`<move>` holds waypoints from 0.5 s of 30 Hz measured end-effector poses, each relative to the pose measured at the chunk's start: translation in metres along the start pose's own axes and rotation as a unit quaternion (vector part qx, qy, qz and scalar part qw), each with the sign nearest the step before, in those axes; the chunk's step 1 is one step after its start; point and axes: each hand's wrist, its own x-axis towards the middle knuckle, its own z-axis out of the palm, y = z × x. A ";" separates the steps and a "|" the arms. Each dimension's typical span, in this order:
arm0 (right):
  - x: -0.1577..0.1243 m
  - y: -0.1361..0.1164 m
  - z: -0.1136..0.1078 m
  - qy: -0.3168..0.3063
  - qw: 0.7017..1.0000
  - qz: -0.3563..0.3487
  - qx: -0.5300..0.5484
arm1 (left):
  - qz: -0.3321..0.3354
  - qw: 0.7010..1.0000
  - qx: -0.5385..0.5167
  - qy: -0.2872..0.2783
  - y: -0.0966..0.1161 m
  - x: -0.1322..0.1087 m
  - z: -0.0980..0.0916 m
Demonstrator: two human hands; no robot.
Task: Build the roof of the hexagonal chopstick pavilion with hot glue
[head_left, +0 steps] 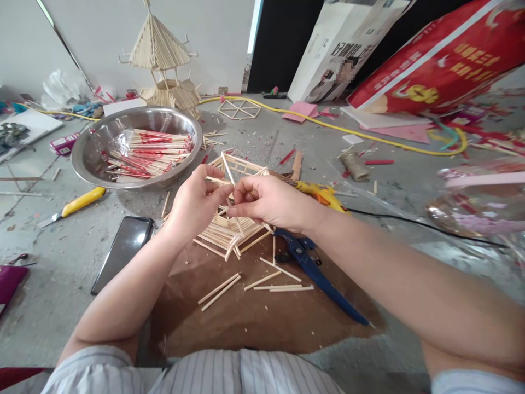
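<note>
My left hand and my right hand meet above a six-sided frame built of thin wooden sticks. The left thumb and fingers are pinched together close to the frame's middle. Facing them, the right fingertips are also pinched, almost touching the left ones. Whatever is between the fingertips is too small or hidden to make out. One pale stick runs from the frame's far rim towards my fingers. Beneath both hands, part of the frame is covered. Several loose sticks lie on the brown board in front.
Blue cutters and a yellow glue gun lie at the right. A steel bowl with bundled sticks, a yellow knife and a phone are at the left. Behind stands a stick pagoda; a yellow cord crosses the floor.
</note>
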 end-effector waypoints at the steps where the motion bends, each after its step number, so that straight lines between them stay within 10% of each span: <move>1: 0.000 0.000 0.000 -0.014 1.000 0.002 0.024 | 0.000 1.000 0.001 0.002 0.000 0.000 0.000; 15: -0.007 0.023 -0.006 0.025 0.998 -0.044 -0.042 | 0.188 0.958 0.216 -0.017 0.004 -0.007 -0.006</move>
